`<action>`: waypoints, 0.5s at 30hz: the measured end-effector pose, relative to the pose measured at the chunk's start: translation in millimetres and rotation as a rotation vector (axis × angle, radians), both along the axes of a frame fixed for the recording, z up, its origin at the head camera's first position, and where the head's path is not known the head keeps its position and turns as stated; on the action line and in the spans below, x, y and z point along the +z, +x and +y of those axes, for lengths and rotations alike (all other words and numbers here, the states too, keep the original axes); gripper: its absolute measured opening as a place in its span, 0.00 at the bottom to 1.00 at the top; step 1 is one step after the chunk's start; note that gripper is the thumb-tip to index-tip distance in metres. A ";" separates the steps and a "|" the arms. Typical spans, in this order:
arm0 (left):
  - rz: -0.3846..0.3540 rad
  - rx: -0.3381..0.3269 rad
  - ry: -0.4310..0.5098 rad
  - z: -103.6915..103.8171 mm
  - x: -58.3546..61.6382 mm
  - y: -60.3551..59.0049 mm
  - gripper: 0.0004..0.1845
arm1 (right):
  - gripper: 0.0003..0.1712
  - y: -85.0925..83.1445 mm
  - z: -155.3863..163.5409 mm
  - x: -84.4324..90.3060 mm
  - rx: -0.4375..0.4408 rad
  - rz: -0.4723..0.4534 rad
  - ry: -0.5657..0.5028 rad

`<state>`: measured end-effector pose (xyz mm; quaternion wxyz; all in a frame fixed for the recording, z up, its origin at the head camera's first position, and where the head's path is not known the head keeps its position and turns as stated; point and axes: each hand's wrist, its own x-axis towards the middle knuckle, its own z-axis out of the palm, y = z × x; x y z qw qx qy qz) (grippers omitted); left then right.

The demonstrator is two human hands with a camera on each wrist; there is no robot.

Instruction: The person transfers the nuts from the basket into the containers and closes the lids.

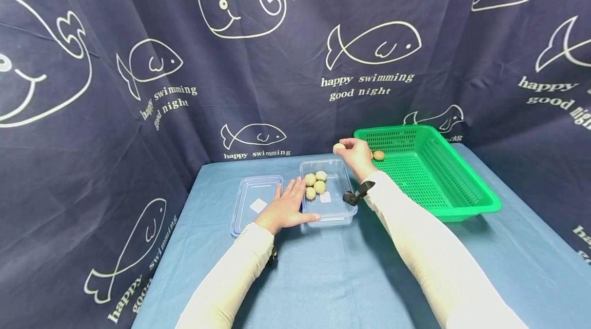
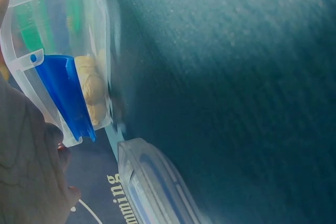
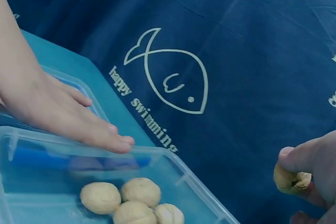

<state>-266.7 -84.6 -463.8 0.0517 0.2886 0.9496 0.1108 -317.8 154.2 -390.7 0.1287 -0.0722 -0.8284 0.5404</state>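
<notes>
My right hand (image 1: 359,158) pinches a walnut (image 3: 289,179) between thumb and fingers, raised past the back right corner of a clear plastic box (image 1: 331,220). Several walnuts (image 1: 319,187) lie together at the left side inside this box. With fingers straight, my left hand (image 1: 287,210) rests along the box's left rim, its thumb reaching over the front. The left wrist view shows a blue latch flap (image 2: 65,95) on the box's side, just beside the hand.
Left of the box lies its clear lid (image 1: 248,190) with a blue edge. A green perforated basket (image 1: 477,200) stands at the right; a walnut (image 1: 378,155) shows near its back left corner, partly behind my right hand. A dark printed curtain (image 1: 295,88) hangs behind the blue-covered table.
</notes>
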 end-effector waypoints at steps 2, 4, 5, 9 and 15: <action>0.002 -0.003 0.004 -0.1 -1.2 -0.5 0.64 | 0.24 1.4 -4.9 -1.2 -0.004 -0.002 0.002; 0.000 -0.006 0.010 -0.1 -2.4 -0.8 0.64 | 0.24 2.8 -10.0 -3.1 0.001 -0.008 -0.002; -0.001 -0.008 0.010 -0.2 -2.8 -0.8 0.64 | 0.24 3.4 -12.5 -4.3 -0.001 -0.008 0.008; -0.005 -0.009 0.024 -0.3 -3.2 -1.4 0.64 | 0.24 5.2 -23.4 -9.8 -0.034 -0.009 0.027; 0.000 -0.002 0.022 -1.1 -2.3 -1.9 0.65 | 0.22 8.7 -36.8 -21.1 -0.118 -0.014 0.031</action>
